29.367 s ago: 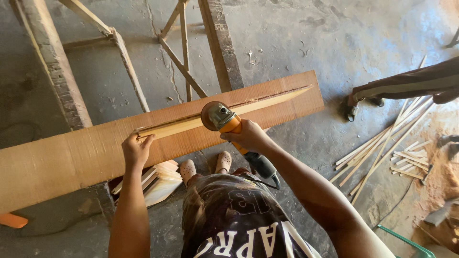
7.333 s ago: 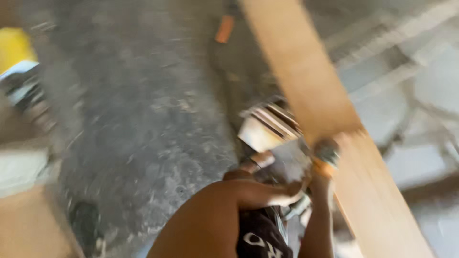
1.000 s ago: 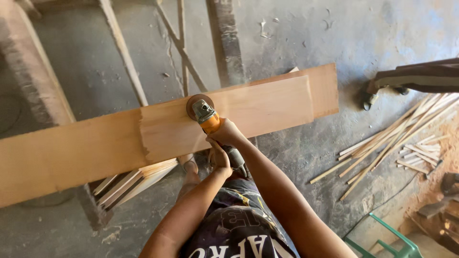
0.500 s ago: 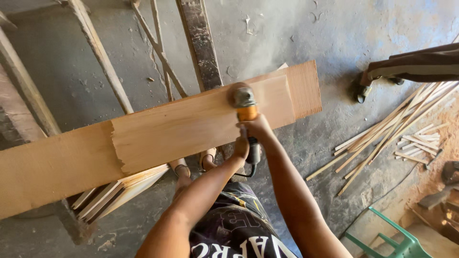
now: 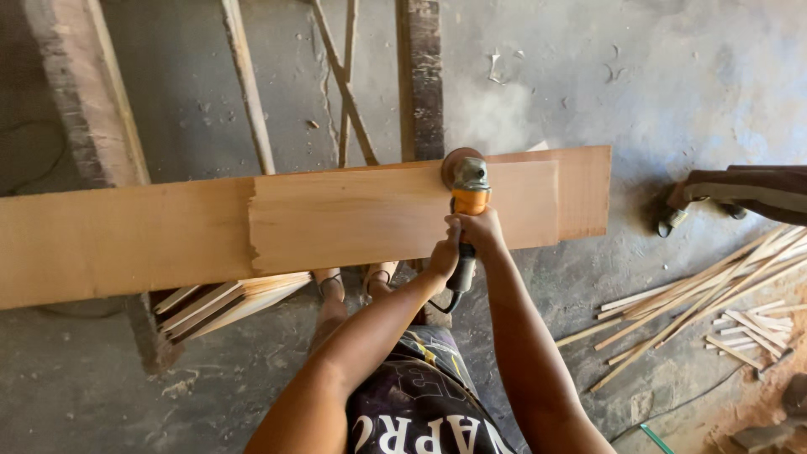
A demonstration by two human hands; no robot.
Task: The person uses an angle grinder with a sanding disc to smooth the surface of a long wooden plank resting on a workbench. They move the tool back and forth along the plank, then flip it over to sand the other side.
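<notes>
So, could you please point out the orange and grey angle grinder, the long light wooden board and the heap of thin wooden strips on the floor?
Orange and grey angle grinder (image 5: 468, 192): head view, on its orange body.
Long light wooden board (image 5: 353, 214): head view, on its sanded face.
Heap of thin wooden strips (image 5: 714, 298): head view, mid-pile.

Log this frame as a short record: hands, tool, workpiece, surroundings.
left hand: fingers on the grinder's handle
right hand: wrapped around the grinder body
grinder: orange, disc at the plank's far edge, dust rising
plank: long, lying crosswise, paler patch in the middle
under plank: stacked boards
floor right: loose wood strips
</notes>
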